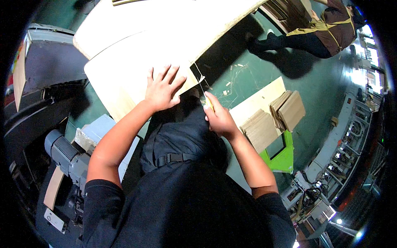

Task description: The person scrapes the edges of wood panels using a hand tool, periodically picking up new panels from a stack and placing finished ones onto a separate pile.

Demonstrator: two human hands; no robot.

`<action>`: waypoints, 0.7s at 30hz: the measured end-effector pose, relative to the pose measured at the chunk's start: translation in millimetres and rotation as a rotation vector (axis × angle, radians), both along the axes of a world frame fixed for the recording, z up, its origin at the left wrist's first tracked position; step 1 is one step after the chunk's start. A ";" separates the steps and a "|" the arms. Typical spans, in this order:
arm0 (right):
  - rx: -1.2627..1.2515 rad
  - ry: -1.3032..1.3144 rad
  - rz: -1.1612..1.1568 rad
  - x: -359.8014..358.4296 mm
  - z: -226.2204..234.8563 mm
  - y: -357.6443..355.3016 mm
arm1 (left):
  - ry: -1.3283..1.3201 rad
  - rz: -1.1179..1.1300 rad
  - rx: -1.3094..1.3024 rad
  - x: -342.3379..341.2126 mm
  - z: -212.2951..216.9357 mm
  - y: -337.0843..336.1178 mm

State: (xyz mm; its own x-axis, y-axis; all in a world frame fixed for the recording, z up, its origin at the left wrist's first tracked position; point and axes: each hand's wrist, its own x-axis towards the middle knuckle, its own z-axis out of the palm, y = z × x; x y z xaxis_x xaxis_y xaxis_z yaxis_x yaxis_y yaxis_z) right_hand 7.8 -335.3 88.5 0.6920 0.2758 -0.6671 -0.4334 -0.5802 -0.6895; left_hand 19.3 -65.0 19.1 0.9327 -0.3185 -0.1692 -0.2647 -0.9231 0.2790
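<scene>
My left hand [163, 89] lies flat with spread fingers on a pale wooden board [120, 70], close to its near right corner. My right hand [221, 118] is wrapped round a utility knife [209, 102] with a yellow handle. Its blade points away from me, just off the board's right edge. By the blade tip a thin pale strip [202, 78] hangs at that edge. The board rests on a larger, brightly lit stack or tabletop whose layers I cannot make out.
To the right, bundles of thin wooden pieces [258, 130] lie on a plank above a green frame [287, 155]. Scraps litter the green floor [256, 70]. A co-worker [331, 29] stands far right. At left are a grey motor [66, 151] and a phone [54, 220].
</scene>
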 end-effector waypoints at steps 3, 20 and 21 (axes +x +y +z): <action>-0.027 0.064 0.009 18.1 7.5 5.6 | 0.022 0.023 -0.013 1.8 3.3 -7.7; -0.087 0.339 0.165 64.8 35.1 22.5 | 0.024 0.071 -0.057 -1.2 -6.2 -6.8; -0.092 0.331 0.170 62.5 36.7 20.1 | 0.053 0.068 -0.044 0.3 -2.4 -6.9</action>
